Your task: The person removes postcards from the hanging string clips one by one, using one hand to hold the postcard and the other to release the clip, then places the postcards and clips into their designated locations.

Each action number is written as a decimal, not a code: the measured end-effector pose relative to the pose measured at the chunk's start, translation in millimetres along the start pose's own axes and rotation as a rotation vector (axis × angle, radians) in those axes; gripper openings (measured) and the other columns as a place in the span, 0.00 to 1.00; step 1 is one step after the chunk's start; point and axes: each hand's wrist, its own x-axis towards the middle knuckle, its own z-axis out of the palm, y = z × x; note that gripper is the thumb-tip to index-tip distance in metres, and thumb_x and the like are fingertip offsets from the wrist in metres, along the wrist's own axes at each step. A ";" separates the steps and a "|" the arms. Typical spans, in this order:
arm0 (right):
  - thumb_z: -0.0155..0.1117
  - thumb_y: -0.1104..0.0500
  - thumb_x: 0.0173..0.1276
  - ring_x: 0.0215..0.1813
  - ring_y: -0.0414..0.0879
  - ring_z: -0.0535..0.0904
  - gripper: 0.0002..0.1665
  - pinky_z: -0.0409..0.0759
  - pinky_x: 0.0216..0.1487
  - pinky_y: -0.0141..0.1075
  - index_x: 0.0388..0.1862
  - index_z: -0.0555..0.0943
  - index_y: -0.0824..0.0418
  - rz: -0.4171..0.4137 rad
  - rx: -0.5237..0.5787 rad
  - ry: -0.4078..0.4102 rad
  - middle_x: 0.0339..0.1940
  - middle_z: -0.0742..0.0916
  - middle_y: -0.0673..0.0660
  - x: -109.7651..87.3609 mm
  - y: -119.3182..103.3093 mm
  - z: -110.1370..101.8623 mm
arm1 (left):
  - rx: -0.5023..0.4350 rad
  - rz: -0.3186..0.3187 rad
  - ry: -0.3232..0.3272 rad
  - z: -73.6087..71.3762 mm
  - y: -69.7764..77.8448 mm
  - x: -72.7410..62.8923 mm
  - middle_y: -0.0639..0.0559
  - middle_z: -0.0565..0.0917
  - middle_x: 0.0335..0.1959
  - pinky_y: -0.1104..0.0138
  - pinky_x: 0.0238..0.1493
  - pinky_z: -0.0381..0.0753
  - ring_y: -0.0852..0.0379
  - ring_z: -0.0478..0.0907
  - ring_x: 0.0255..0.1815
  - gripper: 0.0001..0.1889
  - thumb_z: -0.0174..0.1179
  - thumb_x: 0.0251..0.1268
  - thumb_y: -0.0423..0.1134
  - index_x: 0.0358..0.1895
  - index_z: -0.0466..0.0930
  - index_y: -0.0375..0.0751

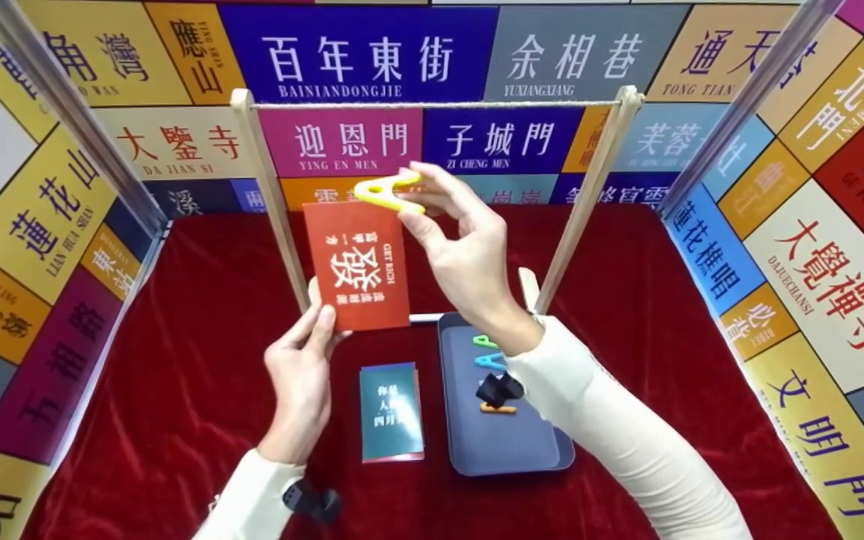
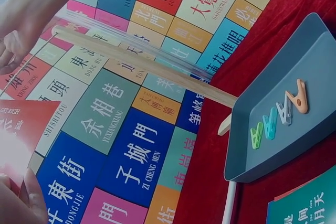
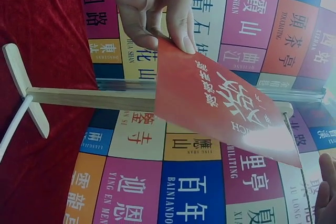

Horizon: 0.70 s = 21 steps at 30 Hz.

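My left hand (image 1: 303, 367) pinches a red card (image 1: 361, 300) with white characters and "GET RICH" by its lower left corner. The card is held up sideways in front of the wooden frame's left side. At its top right, my right hand (image 1: 469, 247) pinches a yellow clothespin (image 1: 372, 189) between thumb and fingers. The clothespin overlaps the card's top edge in the head view; whether it touches the card I cannot tell. A string (image 1: 432, 106) runs across the top of the wooden frame (image 1: 279, 217), above both hands. The right wrist view shows the card (image 3: 210, 98) tilted, without the clothespin.
A grey-blue tray (image 1: 503, 454) on the red cloth holds several clothespins, among them a green one (image 2: 256, 135), a blue one (image 2: 270, 123) and an orange one (image 2: 300, 96). Left of the tray lies a small stack of cards (image 1: 391, 412), a dark green one on top.
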 end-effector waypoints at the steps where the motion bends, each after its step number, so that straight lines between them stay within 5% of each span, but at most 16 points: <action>1: 0.69 0.66 0.66 0.54 0.48 0.87 0.26 0.84 0.62 0.40 0.62 0.78 0.70 0.003 -0.005 -0.004 0.57 0.87 0.62 -1.5 0.4 -1.9 | 0.001 0.000 0.001 -0.6 -0.4 -0.5 0.46 0.88 0.47 0.70 0.40 0.89 0.62 0.85 0.35 0.20 0.60 0.69 0.29 0.62 0.75 0.29; 11: 0.70 0.68 0.65 0.53 0.52 0.87 0.25 0.82 0.65 0.40 0.62 0.78 0.69 0.023 -0.021 -0.018 0.58 0.87 0.65 -12.4 -2.7 -24.7 | -0.012 -0.009 0.018 -7.5 -3.0 -5.3 0.49 0.88 0.45 0.69 0.39 0.89 0.63 0.85 0.33 0.20 0.61 0.68 0.27 0.62 0.75 0.26; 19: 0.71 0.65 0.64 0.52 0.47 0.88 0.25 0.86 0.57 0.38 0.60 0.80 0.67 -0.011 -0.088 -0.019 0.57 0.88 0.61 -26.8 -2.2 -36.7 | -0.026 -0.037 0.013 -12.6 -8.8 -11.7 0.34 0.76 0.66 0.70 0.39 0.89 0.66 0.83 0.44 0.21 0.59 0.69 0.26 0.63 0.72 0.26; 21: 0.72 0.64 0.64 0.51 0.46 0.88 0.25 0.87 0.56 0.38 0.60 0.81 0.66 -0.018 -0.106 -0.014 0.56 0.88 0.61 -30.1 -1.5 -39.4 | -0.021 -0.038 0.016 -13.7 -11.6 -13.8 0.35 0.78 0.65 0.69 0.39 0.89 0.67 0.83 0.44 0.20 0.59 0.69 0.25 0.63 0.72 0.25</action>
